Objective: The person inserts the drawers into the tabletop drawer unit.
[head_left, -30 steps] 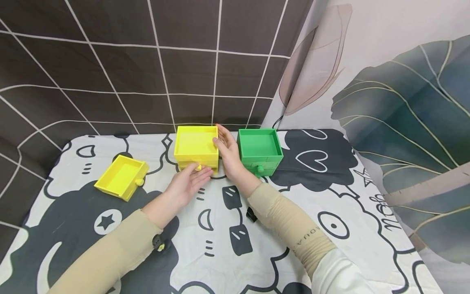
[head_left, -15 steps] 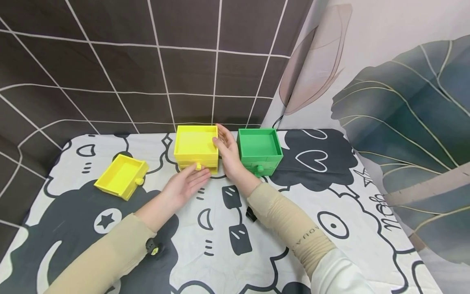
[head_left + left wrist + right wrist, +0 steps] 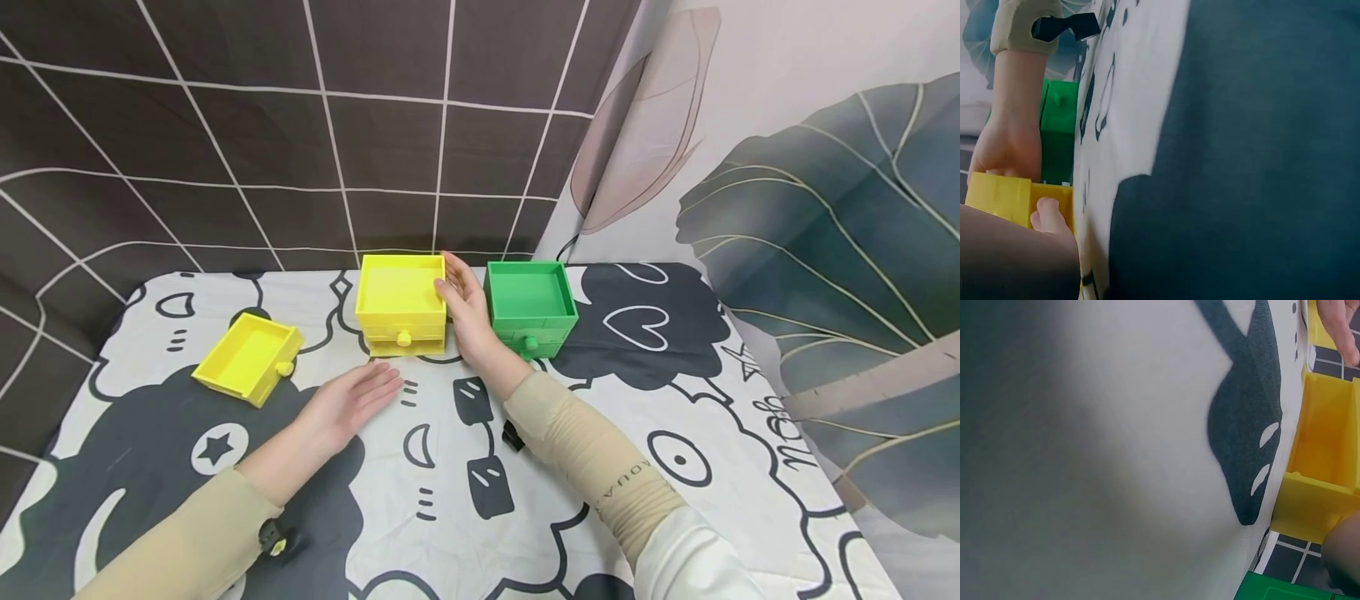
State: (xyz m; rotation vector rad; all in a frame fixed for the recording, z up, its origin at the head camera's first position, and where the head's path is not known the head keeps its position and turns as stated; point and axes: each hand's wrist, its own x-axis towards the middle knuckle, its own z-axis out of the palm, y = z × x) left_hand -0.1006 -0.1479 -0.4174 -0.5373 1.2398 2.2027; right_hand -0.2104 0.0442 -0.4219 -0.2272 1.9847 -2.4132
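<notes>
A small yellow drawer box (image 3: 401,321) stands upright near the back of the cloth. It has a tray-like top, a round knob in front and an open slot at the bottom; the right wrist view shows the hollow slot. My right hand (image 3: 470,312) holds the box at its right side, thumb at the top rim; its other fingers are partly hidden. Apart from the box, in front and to the left, my left hand (image 3: 351,404) has its fingers straight and holds nothing. A loose yellow drawer (image 3: 249,360) with a knob lies further left.
A green drawer box (image 3: 531,308) stands just right of my right hand. The table is covered by a black-and-white cartoon cloth (image 3: 600,550). A dark gridded curtain (image 3: 247,125) hangs close behind, and a leaf-patterned one (image 3: 825,250) at the right.
My left hand has left the yellow box's front knob and drawn back down and to the left. My right hand, the boxes and the loose drawer have stayed in place.
</notes>
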